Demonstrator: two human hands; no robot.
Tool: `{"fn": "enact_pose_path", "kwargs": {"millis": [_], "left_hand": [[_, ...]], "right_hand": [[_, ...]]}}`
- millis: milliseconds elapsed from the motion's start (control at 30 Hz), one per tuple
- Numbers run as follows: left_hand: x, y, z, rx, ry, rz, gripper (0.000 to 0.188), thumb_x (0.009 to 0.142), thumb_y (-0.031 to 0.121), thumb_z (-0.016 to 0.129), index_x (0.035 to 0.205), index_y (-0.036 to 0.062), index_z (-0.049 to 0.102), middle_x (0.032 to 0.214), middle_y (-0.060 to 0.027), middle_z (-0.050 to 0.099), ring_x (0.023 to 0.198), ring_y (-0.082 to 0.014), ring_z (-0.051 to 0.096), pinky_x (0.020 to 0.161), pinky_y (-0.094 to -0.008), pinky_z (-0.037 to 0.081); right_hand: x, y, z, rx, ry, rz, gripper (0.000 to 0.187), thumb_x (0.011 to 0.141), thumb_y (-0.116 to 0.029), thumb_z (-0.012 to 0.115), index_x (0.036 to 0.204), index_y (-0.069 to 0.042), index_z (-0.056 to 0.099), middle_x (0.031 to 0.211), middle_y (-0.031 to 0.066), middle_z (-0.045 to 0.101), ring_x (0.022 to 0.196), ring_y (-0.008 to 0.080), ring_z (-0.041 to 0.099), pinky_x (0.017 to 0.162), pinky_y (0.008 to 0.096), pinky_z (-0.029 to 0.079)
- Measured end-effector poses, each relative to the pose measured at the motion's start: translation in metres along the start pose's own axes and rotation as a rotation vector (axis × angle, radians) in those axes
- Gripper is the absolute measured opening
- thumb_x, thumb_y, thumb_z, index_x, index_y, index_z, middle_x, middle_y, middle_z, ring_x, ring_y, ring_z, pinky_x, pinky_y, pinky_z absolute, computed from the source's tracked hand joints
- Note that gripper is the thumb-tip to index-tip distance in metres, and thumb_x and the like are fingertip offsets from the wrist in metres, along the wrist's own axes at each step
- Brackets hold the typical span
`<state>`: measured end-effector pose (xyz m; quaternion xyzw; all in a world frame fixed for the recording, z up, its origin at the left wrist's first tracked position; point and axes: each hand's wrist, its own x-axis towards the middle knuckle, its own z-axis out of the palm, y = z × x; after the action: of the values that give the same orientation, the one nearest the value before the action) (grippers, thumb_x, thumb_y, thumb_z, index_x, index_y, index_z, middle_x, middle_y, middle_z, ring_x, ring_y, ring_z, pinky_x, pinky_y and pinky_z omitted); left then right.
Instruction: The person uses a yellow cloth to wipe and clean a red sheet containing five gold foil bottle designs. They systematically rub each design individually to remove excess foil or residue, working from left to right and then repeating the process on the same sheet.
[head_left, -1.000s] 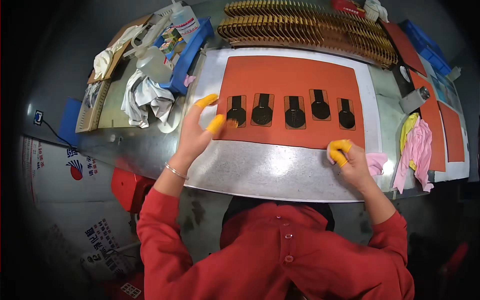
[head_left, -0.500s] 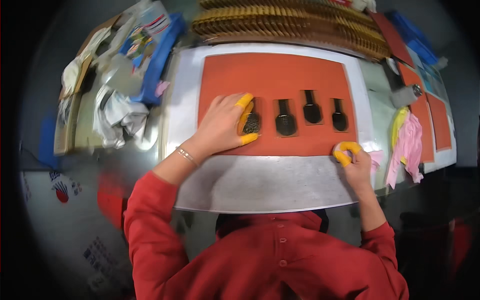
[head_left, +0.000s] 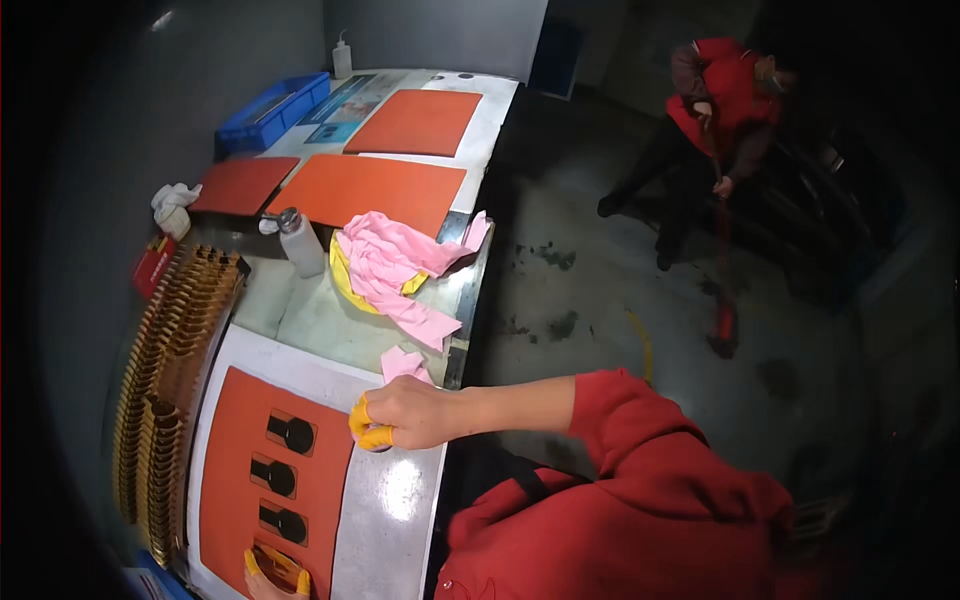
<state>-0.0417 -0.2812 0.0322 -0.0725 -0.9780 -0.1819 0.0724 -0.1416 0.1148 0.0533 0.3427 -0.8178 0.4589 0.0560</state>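
Note:
At the lower edge, my left hand (head_left: 262, 580), with yellow finger cots, grips a small amber plate (head_left: 278, 563) by its sides, over an orange mat (head_left: 232, 470). In a row beside it on the mat lie three similar plates, each with a black paddle shape: the nearest (head_left: 285, 522), the middle one (head_left: 275, 477) and the farthest (head_left: 293, 434). My right hand (head_left: 405, 415) is closed at the mat's right edge, its yellow-capped fingers curled; what they hold is mostly hidden. A scrap of pink cloth (head_left: 403, 366) lies just beyond it.
A slotted yellow-brown rack (head_left: 165, 410) runs along the left. Farther up the bench are a white pump bottle (head_left: 302, 248), a crumpled pink cloth (head_left: 385, 262) over yellow cloth, more orange mats (head_left: 375, 190) and a blue tray (head_left: 272, 115). A person (head_left: 728, 95) holds a long-handled red broom (head_left: 724, 325) on the floor.
The view has swung to the right, bringing the bench's far end and the other person into sight. My left hand stays at the same plate; my right hand remains closed near the mat's edge.

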Motion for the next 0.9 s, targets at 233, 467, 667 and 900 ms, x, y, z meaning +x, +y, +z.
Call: {"fn": "enact_pose_path", "kwargs": {"millis": [233,467,667,900], "left_hand": [[0.001,-0.017,0.011,0.017,0.018,-0.137,0.089,0.053,0.018,0.081,0.129,0.0004,0.039,0.12,-0.0174,0.044,0.114,-0.0362,0.041,0.096,-0.0423,0.035],[-0.005,0.004,-0.007,-0.007,0.058,-0.27,0.089,0.058,0.02,0.082,0.132,0.0012,0.036,0.124,-0.0169,0.042,0.117,-0.0345,0.039,0.1,-0.0414,0.033],[-0.062,0.03,-0.015,-0.057,0.303,-0.373,0.077,0.071,0.014,0.073,0.136,0.0009,0.033,0.134,-0.0169,0.039,0.125,-0.032,0.036,0.105,-0.0394,0.028],[-0.12,0.055,-0.002,-0.097,0.484,-0.526,0.057,0.08,0.008,0.061,0.132,-0.0038,0.039,0.132,-0.0176,0.045,0.124,-0.0304,0.041,0.106,-0.039,0.028]], "right_hand": [[0.002,0.021,-0.068,0.014,0.082,0.214,0.015,0.081,-0.012,0.064,0.093,-0.002,0.063,0.086,0.008,0.065,0.074,0.0146,0.061,0.069,0.0281,0.048],[0.118,0.078,-0.169,-0.375,0.102,0.3,0.018,0.074,-0.014,0.067,0.084,0.001,0.063,0.077,0.0194,0.064,0.069,0.0315,0.063,0.062,0.0378,0.048],[0.215,0.113,-0.163,-0.919,0.011,0.136,0.017,0.076,-0.019,0.064,0.08,-0.003,0.063,0.084,0.0181,0.065,0.082,0.0353,0.062,0.068,0.0431,0.049],[0.28,0.147,-0.133,-1.032,-0.183,-0.023,0.019,0.078,-0.023,0.062,0.086,-0.006,0.064,0.084,0.0155,0.065,0.08,0.0351,0.062,0.07,0.0449,0.048]]}}
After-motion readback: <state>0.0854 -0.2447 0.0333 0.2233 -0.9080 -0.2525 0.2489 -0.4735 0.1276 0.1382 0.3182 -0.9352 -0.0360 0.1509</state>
